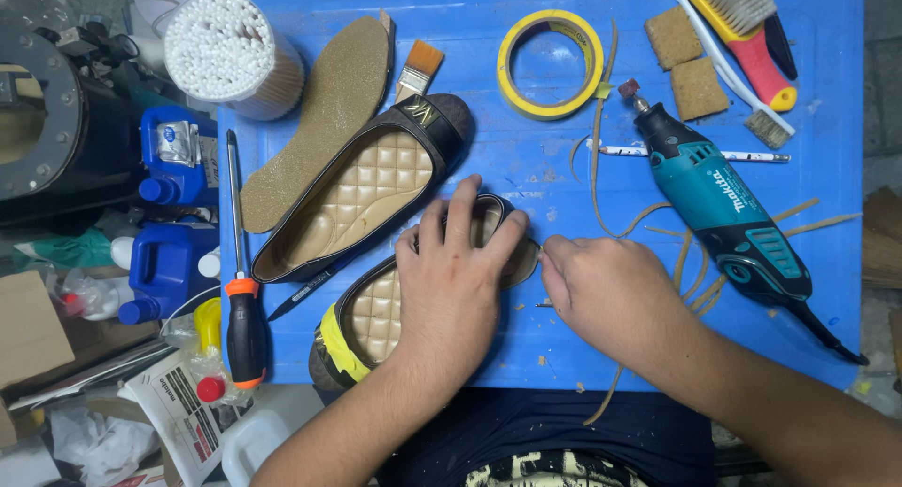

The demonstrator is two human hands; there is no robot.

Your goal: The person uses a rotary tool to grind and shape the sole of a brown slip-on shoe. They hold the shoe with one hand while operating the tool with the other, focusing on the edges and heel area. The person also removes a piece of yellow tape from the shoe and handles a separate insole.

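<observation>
My left hand [456, 276] lies flat over a brown flat shoe [366, 323] with a quilted tan insole and yellow tape around its heel, pressing it onto the blue table [526, 158]. My right hand [601, 294] is curled at the shoe's toe end, fingertips touching its edge; what they pinch is hidden. A second matching shoe [362, 191] lies just beyond, beside a loose tan sole piece [324, 111].
A teal rotary tool [723, 210] lies at the right amid thin leather strips. Yellow tape roll [550, 62], small paintbrush [416, 69], brushes [742, 22], sanding blocks [686, 60], screwdriver [242, 290], pen, cotton swab tub [230, 50] and blue bottles [164, 262] surround the work.
</observation>
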